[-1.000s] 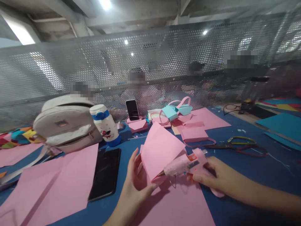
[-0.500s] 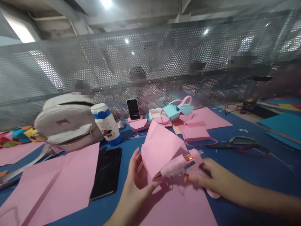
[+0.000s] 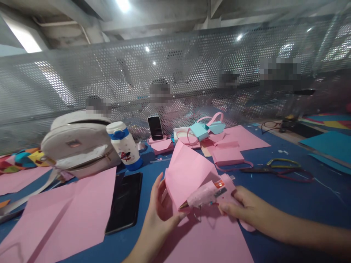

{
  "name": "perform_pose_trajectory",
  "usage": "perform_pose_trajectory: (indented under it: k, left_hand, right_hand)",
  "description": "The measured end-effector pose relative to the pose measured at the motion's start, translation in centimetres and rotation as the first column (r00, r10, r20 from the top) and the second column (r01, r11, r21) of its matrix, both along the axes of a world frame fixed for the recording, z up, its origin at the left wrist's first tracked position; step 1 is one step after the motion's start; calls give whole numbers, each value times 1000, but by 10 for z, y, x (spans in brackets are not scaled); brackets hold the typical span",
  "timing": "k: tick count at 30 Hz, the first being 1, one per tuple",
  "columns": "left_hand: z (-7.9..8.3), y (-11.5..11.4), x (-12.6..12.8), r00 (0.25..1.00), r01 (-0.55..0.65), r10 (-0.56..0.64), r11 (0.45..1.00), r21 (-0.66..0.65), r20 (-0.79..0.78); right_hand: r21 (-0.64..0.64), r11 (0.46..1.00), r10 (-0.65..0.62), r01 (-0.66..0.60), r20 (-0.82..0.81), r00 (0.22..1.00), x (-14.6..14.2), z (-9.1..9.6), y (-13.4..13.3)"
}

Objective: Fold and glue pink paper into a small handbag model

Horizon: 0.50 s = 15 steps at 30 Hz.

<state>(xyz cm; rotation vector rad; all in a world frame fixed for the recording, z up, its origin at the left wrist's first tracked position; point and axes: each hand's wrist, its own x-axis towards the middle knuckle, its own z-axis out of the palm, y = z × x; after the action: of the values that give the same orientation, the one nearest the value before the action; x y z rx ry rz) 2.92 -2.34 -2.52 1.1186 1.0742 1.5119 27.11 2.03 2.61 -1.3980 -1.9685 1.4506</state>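
Observation:
A folded piece of pink paper point(image 3: 186, 171) stands up in front of me, its left edge gripped by my left hand point(image 3: 160, 213), with the thumb at the lower corner. My right hand point(image 3: 241, 208) is closed around the handle of a pink glue gun point(image 3: 205, 195). The gun points left, and its metal tip rests at or very near the paper's lower corner, close to my left thumb; whether it touches is hard to tell. Beneath both hands lies a flat pink sheet point(image 3: 208, 237).
Left are a black phone point(image 3: 124, 204), more pink paper point(image 3: 74, 215), a white bottle point(image 3: 124, 146) and a backpack point(image 3: 76, 142). Scissors point(image 3: 276, 170) lie at right. Small paper bags point(image 3: 227, 153) and an upright phone point(image 3: 155, 128) stand behind, before a perforated metal screen point(image 3: 186, 73).
Hardly anything differs. Both hands, the glue gun and the folded paper keep nearly the same position; the view has shifted very slightly.

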Motion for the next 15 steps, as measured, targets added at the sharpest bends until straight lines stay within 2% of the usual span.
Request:
perform_pose_trajectory:
  k: [7,15]
  left_hand:
    - [-3,0,-1,1000,-10,10,1000,1,-7]
    - [1,-1,0,1000,-5,5,1000,-9,-20]
  right_hand:
    - [2,1000,8,-8,6,1000,1,0,0]
    - [-9,1000,2,-2,16,1000,0,5,-1]
